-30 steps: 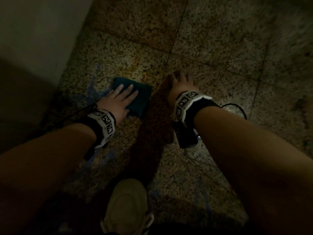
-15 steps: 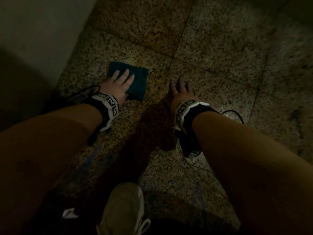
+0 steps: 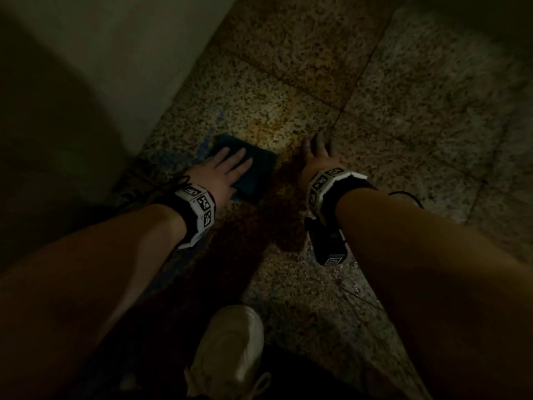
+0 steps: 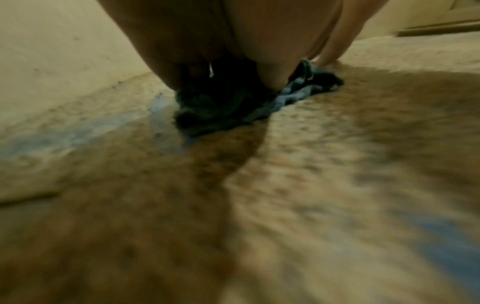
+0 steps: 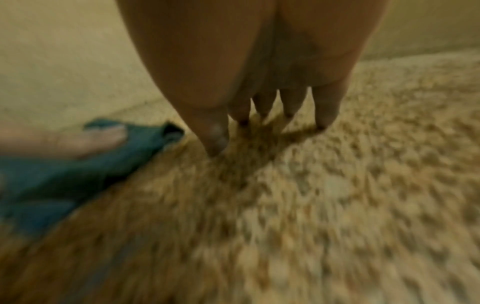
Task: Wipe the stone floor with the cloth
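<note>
The fingers (image 3: 235, 161) of the left hand (image 3: 220, 176) lie straight and slightly apart, pressed flat on the folded teal cloth (image 3: 258, 171); nothing is gripped. The cloth sits under and just ahead of these fingers, on the stone floor (image 3: 288, 116) near the base of the wall (image 3: 144, 67). Compared with half a second ago, hand and cloth are back closer to the person: a return stroke of the wipe. Bluish smears (image 4: 85, 131) remain on the floor beside the cloth, on the wall side, so wiping is judged unfinished. The right hand (image 3: 318, 160) braces on bare floor, fingers (image 5: 324, 111) spread, just beside the cloth's edge. A pale shoe (image 3: 230, 350) stands well behind both hands.
</note>
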The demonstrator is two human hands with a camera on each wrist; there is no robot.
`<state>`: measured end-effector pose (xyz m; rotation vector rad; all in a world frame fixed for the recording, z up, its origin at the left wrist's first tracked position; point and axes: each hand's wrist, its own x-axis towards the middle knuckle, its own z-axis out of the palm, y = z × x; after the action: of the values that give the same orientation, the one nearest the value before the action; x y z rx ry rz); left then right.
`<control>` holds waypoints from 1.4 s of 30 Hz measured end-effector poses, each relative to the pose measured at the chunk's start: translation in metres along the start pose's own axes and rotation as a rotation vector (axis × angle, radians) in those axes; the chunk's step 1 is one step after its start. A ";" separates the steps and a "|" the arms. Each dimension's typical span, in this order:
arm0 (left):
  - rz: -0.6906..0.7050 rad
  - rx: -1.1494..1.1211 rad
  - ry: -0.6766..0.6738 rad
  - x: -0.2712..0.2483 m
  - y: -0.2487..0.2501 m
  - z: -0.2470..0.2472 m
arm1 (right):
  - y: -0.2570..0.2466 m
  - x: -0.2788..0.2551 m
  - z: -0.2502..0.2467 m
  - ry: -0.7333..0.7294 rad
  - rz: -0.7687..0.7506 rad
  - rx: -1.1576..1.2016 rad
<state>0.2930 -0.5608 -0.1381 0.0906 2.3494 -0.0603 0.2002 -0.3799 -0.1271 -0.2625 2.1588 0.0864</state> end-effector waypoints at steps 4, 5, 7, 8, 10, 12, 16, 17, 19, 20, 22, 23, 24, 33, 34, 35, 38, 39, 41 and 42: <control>-0.064 -0.063 -0.010 0.019 -0.013 -0.020 | -0.002 0.003 0.002 -0.002 0.012 -0.002; -0.090 -0.101 -0.005 0.026 -0.016 -0.027 | 0.001 0.005 0.003 -0.004 0.004 -0.006; -0.131 -0.151 0.021 0.037 -0.020 -0.040 | 0.005 0.007 0.005 -0.006 -0.015 -0.004; -0.145 -0.160 0.028 0.042 -0.022 -0.043 | 0.006 0.007 0.006 -0.004 -0.023 -0.002; -0.162 -0.176 0.030 0.047 -0.024 -0.045 | 0.007 0.007 0.008 0.006 -0.029 -0.005; -0.159 -0.161 0.042 0.044 -0.023 -0.043 | 0.007 0.007 0.008 0.006 -0.027 -0.015; -0.163 -0.132 0.054 0.028 -0.023 -0.022 | 0.006 0.004 0.006 -0.004 -0.004 -0.022; -0.171 -0.127 0.052 0.022 -0.023 -0.014 | 0.004 0.003 0.005 -0.010 0.008 -0.020; -0.190 -0.116 0.034 0.009 -0.024 0.000 | -0.005 0.001 0.001 -0.019 0.040 -0.032; -0.196 -0.115 0.025 0.004 -0.024 0.005 | -0.010 0.000 -0.002 -0.011 0.053 -0.050; -0.197 -0.121 0.023 -0.001 -0.025 0.012 | -0.020 -0.002 -0.006 0.029 0.046 -0.055; -0.193 -0.127 0.032 -0.001 -0.026 0.012 | -0.025 -0.002 -0.008 0.054 0.012 -0.052; -0.185 -0.137 0.039 -0.001 -0.027 0.013 | -0.030 -0.003 -0.009 0.074 -0.035 -0.061; -0.178 -0.195 0.025 0.031 -0.048 -0.018 | -0.042 0.012 -0.001 0.013 -0.108 -0.034; -0.188 -0.219 0.017 0.037 -0.051 -0.027 | -0.041 0.013 0.000 0.016 -0.110 -0.038; -0.200 -0.236 0.011 0.044 -0.054 -0.036 | -0.040 0.014 0.001 0.018 -0.113 -0.041; -0.240 -0.243 0.005 0.061 -0.057 -0.053 | -0.037 0.016 0.003 0.029 -0.118 -0.049; -0.247 -0.239 0.008 0.064 -0.056 -0.055 | -0.036 0.016 0.003 0.030 -0.119 -0.053; -0.253 -0.221 0.017 0.064 -0.055 -0.056 | -0.036 0.017 0.003 0.028 -0.123 -0.059; -0.250 -0.212 0.022 0.063 -0.054 -0.056 | -0.036 0.018 0.003 0.028 -0.124 -0.058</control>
<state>0.2048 -0.6081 -0.1430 -0.3082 2.3624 0.0677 0.2009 -0.4170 -0.1424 -0.4330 2.1645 0.0747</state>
